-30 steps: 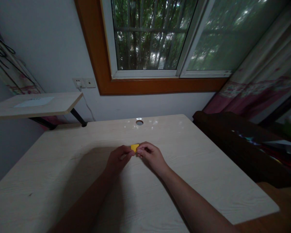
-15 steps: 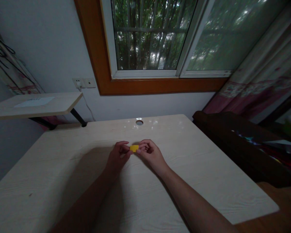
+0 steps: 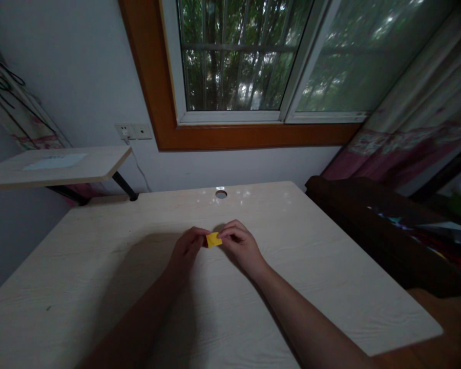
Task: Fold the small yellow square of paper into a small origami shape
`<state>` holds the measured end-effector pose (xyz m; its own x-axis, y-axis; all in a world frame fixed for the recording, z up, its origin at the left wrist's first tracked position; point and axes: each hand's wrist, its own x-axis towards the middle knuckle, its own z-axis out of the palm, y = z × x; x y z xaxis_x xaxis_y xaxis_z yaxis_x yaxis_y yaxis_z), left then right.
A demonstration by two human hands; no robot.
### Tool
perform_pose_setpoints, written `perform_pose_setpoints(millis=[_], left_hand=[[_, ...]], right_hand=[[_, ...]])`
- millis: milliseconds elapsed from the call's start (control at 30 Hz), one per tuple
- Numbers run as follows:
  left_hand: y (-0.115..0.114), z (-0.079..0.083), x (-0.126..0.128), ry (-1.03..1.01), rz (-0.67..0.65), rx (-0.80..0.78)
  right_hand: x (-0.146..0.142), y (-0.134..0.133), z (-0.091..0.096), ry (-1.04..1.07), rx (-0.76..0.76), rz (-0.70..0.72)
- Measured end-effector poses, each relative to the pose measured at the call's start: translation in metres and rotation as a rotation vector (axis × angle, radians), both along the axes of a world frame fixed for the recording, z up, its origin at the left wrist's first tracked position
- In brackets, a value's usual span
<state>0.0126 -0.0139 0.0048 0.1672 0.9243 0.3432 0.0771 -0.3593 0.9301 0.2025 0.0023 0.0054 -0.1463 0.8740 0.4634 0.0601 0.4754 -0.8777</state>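
Small yellow piece (image 3: 214, 239), looks like folded paper but the light is too dim to be sure, sits just above the light wood desk (image 3: 330, 277), mid-desk, between both hands. Left hand (image 3: 186, 249) pinches its left edge, fingers curled in narrow. Right hand (image 3: 240, 245) pinches its right edge, fingers likewise bent close on it. Cable hole (image 3: 221, 193) lies behind, near the desk's far edge. Side shelf (image 3: 100, 166) at far left carries a pale sheet (image 3: 54, 161). Wall socket (image 3: 133, 131) sits under the window (image 3: 238, 66). Curtain (image 3: 411, 138) on the right.
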Motion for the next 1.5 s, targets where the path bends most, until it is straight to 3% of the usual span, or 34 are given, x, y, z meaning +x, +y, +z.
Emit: perform_pose_setpoints(millis=[267, 433, 500, 700, 933, 1300, 1500], left_hand=[[0.009, -0.015, 0.004, -0.114, 0.055, -0.176], [0.013, -0.021, 0.001, -0.123, 0.152, -0.142], [0.014, -0.021, -0.001, -0.095, 0.171, -0.130], [0.013, -0.019, 0.002, -0.037, 0.138, -0.134], [0.012, -0.021, 0.004, 0.020, 0.010, -0.299], [0.007, -0.015, 0.003, 0.183, -0.003, -0.229], [0.007, -0.015, 0.003, 0.162, -0.006, -0.260]], right_hand=[[0.000, -0.001, -0.001, -0.039, -0.045, 0.042], [-0.005, 0.000, -0.009, 0.156, -0.305, 0.081], [-0.007, 0.000, -0.012, 0.175, -0.333, 0.109], [-0.008, 0.002, -0.019, 0.114, -0.331, 0.128], [-0.006, 0.004, -0.019, 0.072, -0.301, 0.072], [-0.006, 0.000, -0.012, 0.046, -0.283, 0.087], [-0.008, -0.001, -0.011, 0.054, -0.269, 0.028]])
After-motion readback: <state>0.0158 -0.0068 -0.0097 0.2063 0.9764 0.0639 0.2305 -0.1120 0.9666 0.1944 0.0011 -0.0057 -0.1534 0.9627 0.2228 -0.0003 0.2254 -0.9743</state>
